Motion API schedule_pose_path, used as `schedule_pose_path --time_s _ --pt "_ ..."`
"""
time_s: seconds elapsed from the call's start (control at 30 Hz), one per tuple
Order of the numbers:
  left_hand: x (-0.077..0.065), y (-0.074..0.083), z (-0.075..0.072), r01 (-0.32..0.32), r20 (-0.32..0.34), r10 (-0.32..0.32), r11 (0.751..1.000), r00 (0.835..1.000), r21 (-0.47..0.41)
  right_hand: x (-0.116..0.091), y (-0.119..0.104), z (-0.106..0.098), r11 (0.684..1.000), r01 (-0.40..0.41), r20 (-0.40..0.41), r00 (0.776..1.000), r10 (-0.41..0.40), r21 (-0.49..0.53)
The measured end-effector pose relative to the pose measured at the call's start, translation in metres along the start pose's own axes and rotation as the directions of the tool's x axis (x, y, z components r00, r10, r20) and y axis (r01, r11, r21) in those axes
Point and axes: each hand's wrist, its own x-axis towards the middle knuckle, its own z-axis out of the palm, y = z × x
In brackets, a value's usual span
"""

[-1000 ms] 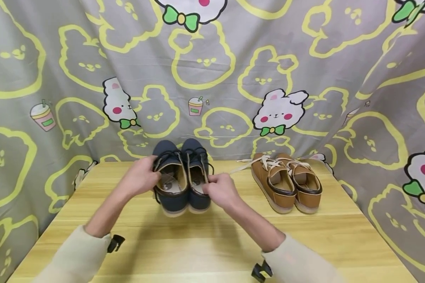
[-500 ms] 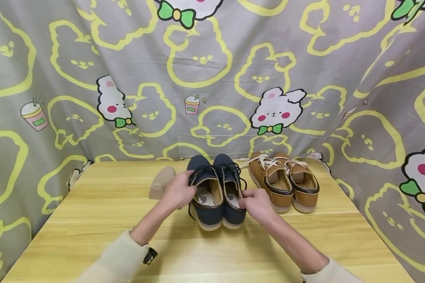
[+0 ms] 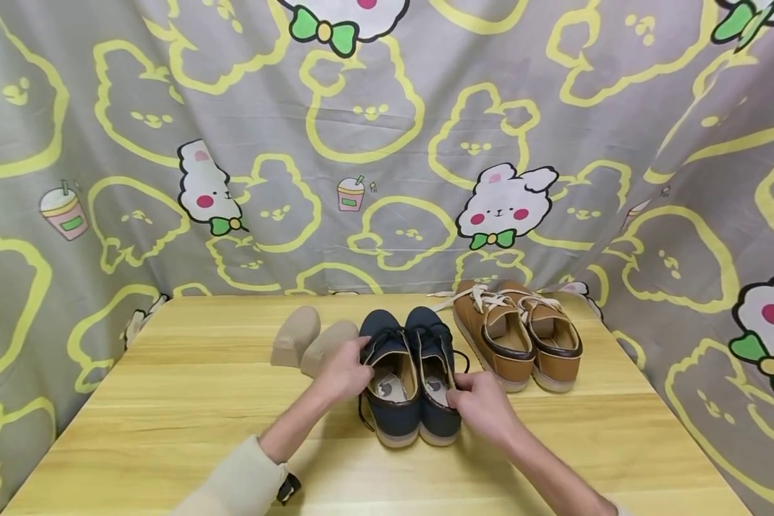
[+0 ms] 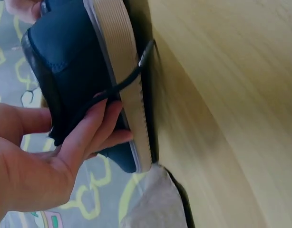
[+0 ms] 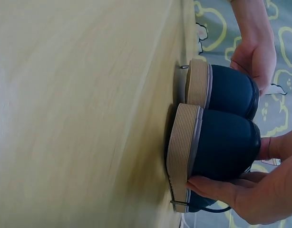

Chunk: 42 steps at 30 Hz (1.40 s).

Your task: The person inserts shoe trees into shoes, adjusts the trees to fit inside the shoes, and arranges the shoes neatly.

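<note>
Two navy lace-up shoes stand side by side between my hands, heels toward me. My left hand (image 3: pixel 346 373) pinches the side of the left shoe (image 3: pixel 396 419), thumb inside the opening and fingers along the outside. In the left wrist view a dark lace (image 4: pixel 120 85) hangs over the fingers and across the ribbed sole. My right hand (image 3: pixel 486 408) grips the outer side of the right shoe (image 3: pixel 440 423) the same way, its thumb inside the collar. The right wrist view shows both pale soles (image 5: pixel 181 147) close to the wooden table.
Two beige shoe inserts (image 3: pixel 297 331) lie on the table (image 3: pixel 168 387), left of the navy shoes; my left hand overlaps one. A pair of brown shoes (image 3: pixel 514 365) with cream laces stands at the back right. A patterned curtain (image 3: pixel 387 165) hangs behind and along the sides.
Both hands have carried the navy shoes to the right, then toward me and lower. The beige inserts, hidden behind them at first, now show. The brown shoes stay put.
</note>
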Motion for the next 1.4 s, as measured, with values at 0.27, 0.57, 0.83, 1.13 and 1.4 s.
schedule_pose_path --time_s 0.27,0.57,0.83,1.13,1.4 --pt "0.005 -0.008 -0.011 0.011 0.171 -0.011 1.0 0.985 0.001 0.003 0.004 -0.009 0.997 0.072 0.135 0.988 -0.068 -0.026" --pt "0.005 -0.012 -0.016 0.018 0.205 -0.033 0.997 0.978 0.075 0.005 0.007 -0.015 0.993 0.115 0.242 0.964 -0.107 -0.021" --pt "0.004 -0.015 -0.02 -0.002 0.218 -0.007 0.999 0.976 0.042 0.008 0.011 -0.019 0.996 0.066 0.227 0.972 -0.051 -0.059" --pt "0.0 -0.018 -0.024 0.076 0.211 -0.065 0.996 0.975 -0.046 0.017 0.02 -0.023 0.993 0.049 0.136 0.99 -0.034 -0.109" --pt "-0.002 -0.022 -0.027 0.103 0.21 -0.081 0.99 0.974 -0.094 0.017 0.02 -0.028 0.993 0.064 0.156 0.987 -0.047 -0.102"
